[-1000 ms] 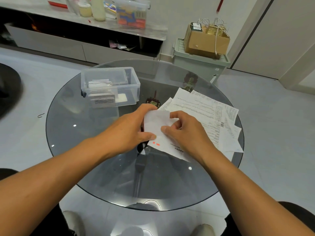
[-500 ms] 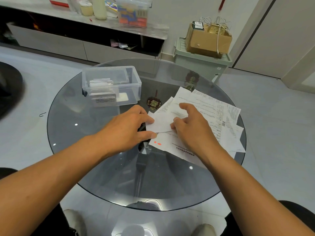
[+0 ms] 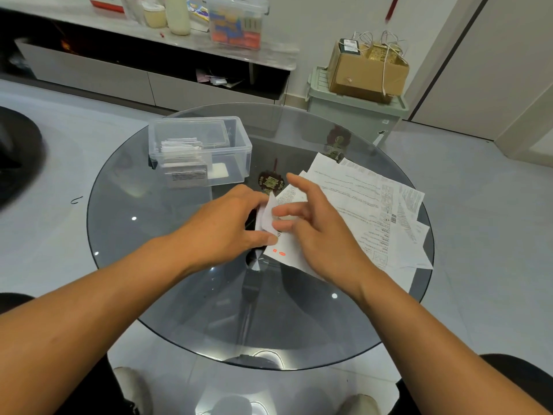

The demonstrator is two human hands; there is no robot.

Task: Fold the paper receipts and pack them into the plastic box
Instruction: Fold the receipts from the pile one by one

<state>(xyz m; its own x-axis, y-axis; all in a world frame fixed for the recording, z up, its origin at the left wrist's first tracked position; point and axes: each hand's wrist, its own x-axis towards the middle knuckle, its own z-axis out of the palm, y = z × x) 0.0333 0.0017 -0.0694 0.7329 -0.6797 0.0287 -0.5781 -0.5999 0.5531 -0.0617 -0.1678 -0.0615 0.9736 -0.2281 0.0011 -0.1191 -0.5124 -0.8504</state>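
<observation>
One small receipt (image 3: 270, 215) is pinched by the left hand (image 3: 223, 227), fingers curled, while the right hand (image 3: 314, 232), fingers loosely spread, touches it, probably to press a fold. Unfolded receipts (image 3: 374, 211) are kept beside the right hand on the surface (image 3: 167, 265), and the plastic box (image 3: 200, 151), already holding folded ones, is left open nearby for packing.

Round glass desk (image 3: 167, 289) on pale tiled floor (image 3: 493, 205); beyond, cardboard box (image 3: 363, 74) atop green lidded bin (image 3: 353, 115); low cabinet (image 3: 89, 70) bearing cream bottle (image 3: 178, 13) and clear tub (image 3: 236, 22) of colourful contents
</observation>
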